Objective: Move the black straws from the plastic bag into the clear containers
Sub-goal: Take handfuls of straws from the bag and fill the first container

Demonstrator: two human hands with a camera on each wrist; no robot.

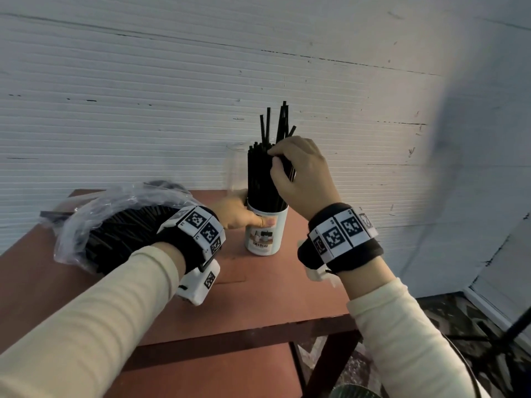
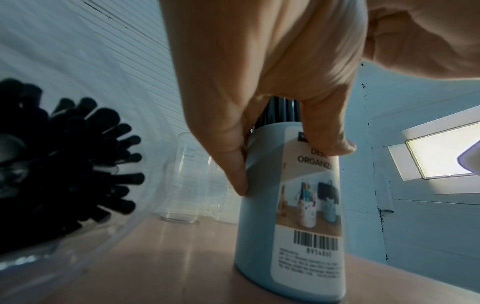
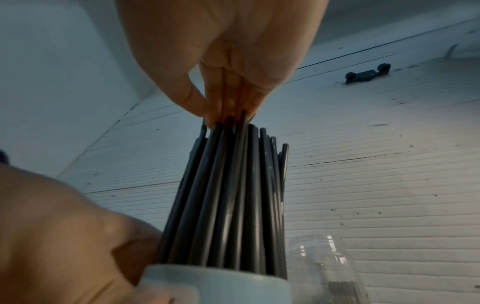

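Both hands were busy at one container. The left hand (image 1: 238, 212) gripped the labelled container (image 1: 265, 229) near its rim, thumb on the front and fingers round the back, I think to keep it from tipping while straws went in, because the load stood tall and the base was narrow. The right hand (image 1: 298, 170) was curled round a small bunch of straws (image 1: 283, 124) just beside the packed ones, with the finger ends pinching them. From the right wrist view the fingertips (image 3: 228, 107) sat at the tops of several straws, perhaps to press them down level with the rest. A few stuck up higher than the main bundle (image 1: 260, 179), so they were probably not yet seated.

The container looked almost full, which may explain the careful feeding by small bunches. Forcing more in could bend a straw or push the container over.

The bag (image 1: 120, 222) lay open on the tabletop (image 1: 258, 297) at the person's left, close to the left wrist, and many straws remained inside it, their ends facing the left wrist camera. It was placed near, I suppose, so each reach was short. Behind the labelled container stood a clear container (image 1: 235, 168), apparently empty and probably next in turn. The left wrist view showed more than one such glass (image 2: 182, 181) by the wall.
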